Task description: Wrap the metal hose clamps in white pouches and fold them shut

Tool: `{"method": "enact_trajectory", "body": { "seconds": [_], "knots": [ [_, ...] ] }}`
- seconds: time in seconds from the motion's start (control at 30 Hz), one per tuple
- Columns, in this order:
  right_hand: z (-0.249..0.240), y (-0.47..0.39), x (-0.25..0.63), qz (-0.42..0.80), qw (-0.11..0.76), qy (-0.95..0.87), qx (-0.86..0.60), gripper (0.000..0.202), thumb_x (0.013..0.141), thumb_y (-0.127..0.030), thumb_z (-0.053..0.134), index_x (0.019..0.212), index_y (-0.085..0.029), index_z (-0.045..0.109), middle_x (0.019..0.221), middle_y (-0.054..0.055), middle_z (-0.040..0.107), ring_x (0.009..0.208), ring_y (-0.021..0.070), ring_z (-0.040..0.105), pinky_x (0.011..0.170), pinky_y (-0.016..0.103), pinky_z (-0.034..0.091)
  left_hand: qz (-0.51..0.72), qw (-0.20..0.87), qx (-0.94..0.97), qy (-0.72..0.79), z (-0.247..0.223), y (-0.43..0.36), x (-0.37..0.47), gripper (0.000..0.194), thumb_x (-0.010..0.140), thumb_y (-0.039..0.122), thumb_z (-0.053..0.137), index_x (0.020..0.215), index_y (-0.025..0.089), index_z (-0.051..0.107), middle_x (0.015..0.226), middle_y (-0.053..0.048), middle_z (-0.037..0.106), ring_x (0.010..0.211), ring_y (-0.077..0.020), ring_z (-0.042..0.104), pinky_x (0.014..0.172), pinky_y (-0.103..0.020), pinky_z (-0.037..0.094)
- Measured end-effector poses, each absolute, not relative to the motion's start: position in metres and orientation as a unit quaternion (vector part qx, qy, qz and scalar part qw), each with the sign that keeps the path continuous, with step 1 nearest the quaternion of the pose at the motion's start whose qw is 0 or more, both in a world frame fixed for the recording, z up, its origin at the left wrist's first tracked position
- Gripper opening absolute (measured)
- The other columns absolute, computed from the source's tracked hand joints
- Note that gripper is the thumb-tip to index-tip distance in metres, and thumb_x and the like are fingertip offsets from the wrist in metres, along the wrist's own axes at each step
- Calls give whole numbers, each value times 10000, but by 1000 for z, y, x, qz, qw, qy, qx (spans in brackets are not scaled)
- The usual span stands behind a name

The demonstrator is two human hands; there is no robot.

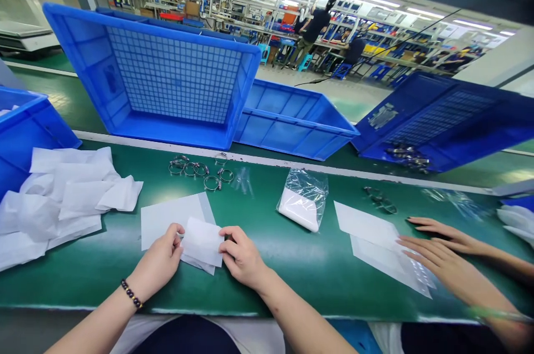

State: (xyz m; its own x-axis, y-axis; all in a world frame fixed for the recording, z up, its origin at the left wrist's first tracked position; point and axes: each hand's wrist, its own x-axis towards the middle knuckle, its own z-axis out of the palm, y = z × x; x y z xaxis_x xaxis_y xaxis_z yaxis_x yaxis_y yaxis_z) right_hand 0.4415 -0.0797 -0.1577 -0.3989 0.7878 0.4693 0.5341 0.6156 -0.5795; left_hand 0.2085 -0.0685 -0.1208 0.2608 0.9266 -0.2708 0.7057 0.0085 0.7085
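Note:
My left hand (pixel 164 256), with a beaded bracelet at the wrist, is closed at the left edge of a small white pouch (pixel 203 240). The fingers of my right hand (pixel 244 258) pinch the same pouch at its right edge. Under and behind it, larger white sheets (pixel 167 217) lie flat on the green table. Beyond them are several metal hose clamps (pixel 189 168) and a few small clear plastic strips (pixel 243 181). To the left spreads a heap of white pouches (pixel 62 192).
Blue crates (pixel 167 131) line the table's far side; one crate (pixel 417 114) holds metal clamps. A clear bag with a white stack (pixel 302 203) lies right of centre. A co-worker's hands (pixel 446 262) rest by white sheets (pixel 375 237) at right.

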Motion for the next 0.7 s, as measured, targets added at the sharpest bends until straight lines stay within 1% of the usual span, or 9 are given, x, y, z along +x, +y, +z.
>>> {"method": "enact_trajectory", "body": {
  "seconds": [0.13,0.3,0.43,0.57,0.63,0.7],
  "knots": [
    [-159,-81,441,163,356,-831,-395,239,743,-41,475,842,-202,622,1049,89,503,899,181,497,700,299,477,123,366,710,589,-119,-68,210,172,821,156,341,969,232,386,675,43,459,605,-143,499,609,-248,367],
    [-156,-81,440,160,347,-837,-392,249,753,-44,476,855,-210,633,1047,83,500,912,182,488,715,303,479,99,350,724,586,-117,-68,211,140,827,148,342,913,223,423,715,19,507,661,-157,525,648,-265,382],
    [-154,-81,441,161,334,-843,-390,254,760,-48,470,861,-207,640,1055,90,497,920,187,486,732,319,481,97,338,737,577,-119,-67,211,171,834,138,339,925,209,466,831,-23,566,767,-177,556,716,-292,401],
    [-151,-81,442,174,320,-850,-380,286,742,-45,467,901,-200,647,1096,101,487,969,201,480,782,353,478,105,325,748,569,-123,-65,212,213,833,112,330,945,191,494,931,-56,581,849,-191,562,770,-313,412],
    [-148,-81,442,181,322,-849,-377,258,746,-73,489,903,-199,650,1099,102,486,967,205,483,786,365,478,103,320,751,568,-123,-64,213,229,832,101,323,949,185,501,936,-63,583,851,-194,565,771,-318,418],
    [-147,-81,441,183,326,-847,-379,180,768,-130,527,874,-198,656,1085,100,491,945,203,487,782,367,477,102,315,754,567,-122,-65,213,243,831,91,316,953,180,506,940,-67,584,847,-194,569,769,-319,424]
  ]
}}
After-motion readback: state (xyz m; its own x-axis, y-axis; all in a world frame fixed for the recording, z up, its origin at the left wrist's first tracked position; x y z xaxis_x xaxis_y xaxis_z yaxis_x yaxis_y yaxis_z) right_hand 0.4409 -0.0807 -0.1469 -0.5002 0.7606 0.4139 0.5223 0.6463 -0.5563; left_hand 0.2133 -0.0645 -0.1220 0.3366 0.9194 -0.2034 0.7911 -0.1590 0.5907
